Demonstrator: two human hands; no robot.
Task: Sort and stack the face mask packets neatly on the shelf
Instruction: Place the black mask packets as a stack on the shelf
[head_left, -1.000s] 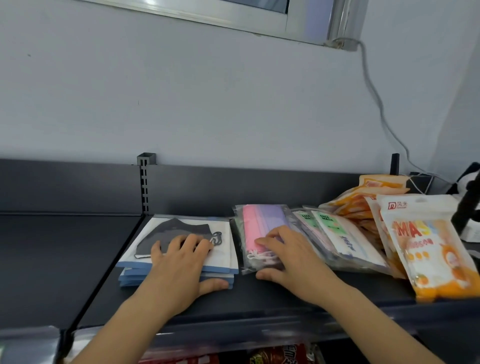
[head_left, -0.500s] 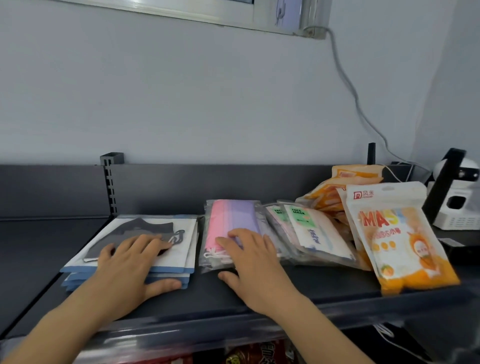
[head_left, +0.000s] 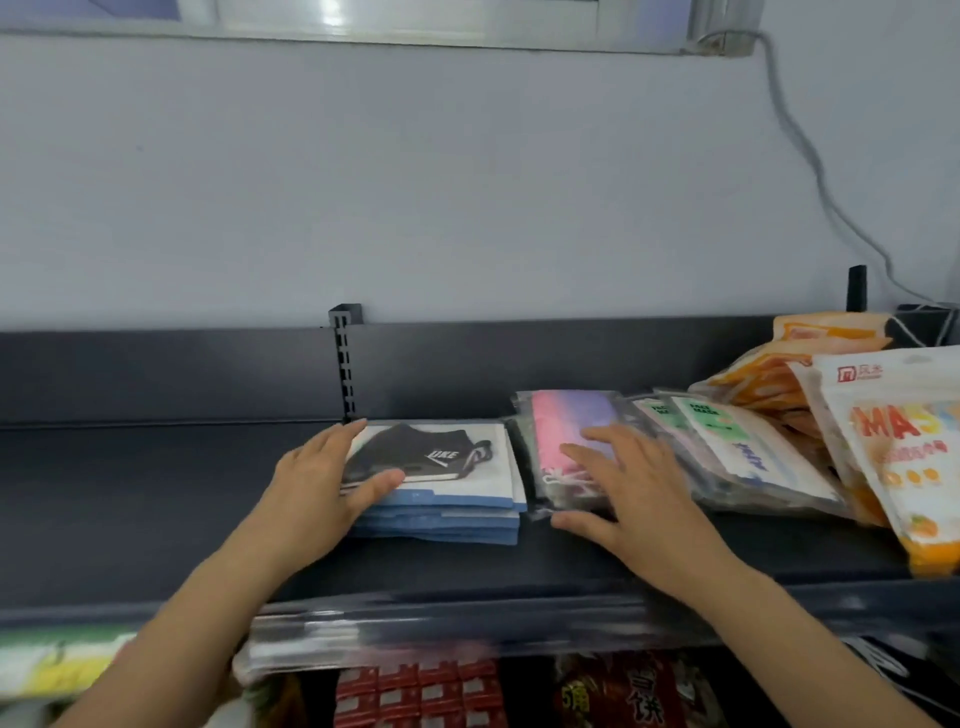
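Note:
A stack of blue-and-white black-mask packets (head_left: 457, 483) lies on the dark shelf (head_left: 156, 499). My left hand (head_left: 322, 483) presses against the stack's left side, thumb resting on the top packet. To the right lies a clear packet of pink and purple masks (head_left: 566, 431); my right hand (head_left: 628, 488) rests flat on it, fingers spread. Further right are clear packets with green labels (head_left: 727, 447), leaning on a pile of orange packets (head_left: 779, 374). An orange-and-white "MASK" pouch (head_left: 904, 452) stands at the far right.
The shelf's left half is bare up to its back panel with a slotted upright (head_left: 344, 364). A grey cable (head_left: 810, 156) runs down the wall at the right. Red snack packs (head_left: 426, 696) fill the shelf below.
My left hand has slid from the top of the black-mask stack to its left side. My right hand stays on the pink-purple packet. The camera has swung left.

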